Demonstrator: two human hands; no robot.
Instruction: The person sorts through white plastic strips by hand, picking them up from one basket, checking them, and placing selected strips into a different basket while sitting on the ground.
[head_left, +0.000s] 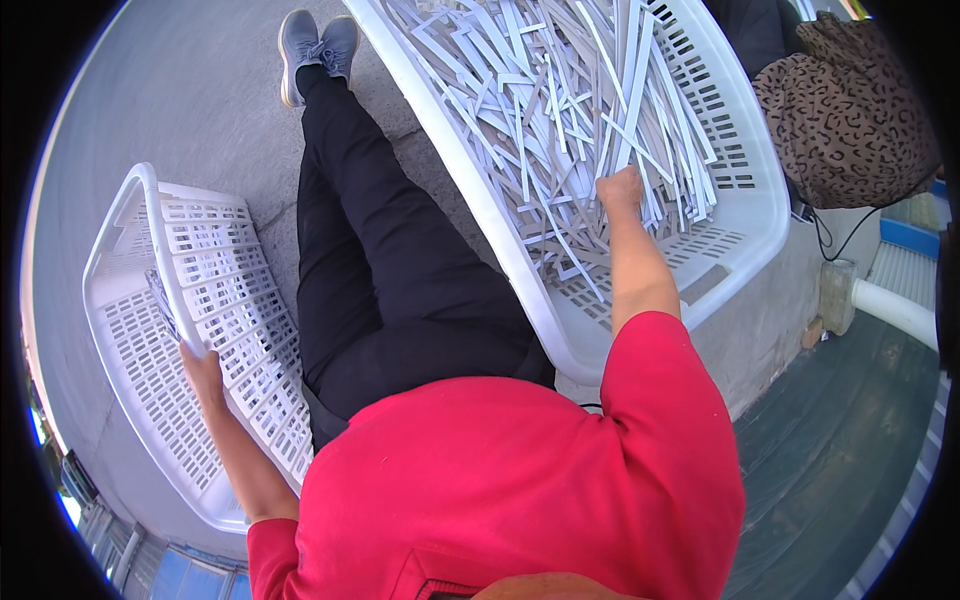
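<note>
My right hand (620, 188) is closed among the long, narrow white and grey strips (540, 120) in a large white plastic basket (765, 215). Some strips run under and past its fingers, and how many it grips is hidden. On the other side, my left hand (203, 375) is closed at the rim of a second white slotted basket (160, 240), which stands tilted beside my legs. A thin, dark-and-light bundle (160, 303) lies just beyond its fingertips, inside that basket. Whether those fingers touch the bundle I cannot tell.
My crossed legs (370, 230) lie between the two baskets on grey concrete ground (200, 90). At the far right sits another person in a leopard-print hat (845, 115). A white pipe (895, 312) and a black cable (830, 245) are near the low concrete ledge.
</note>
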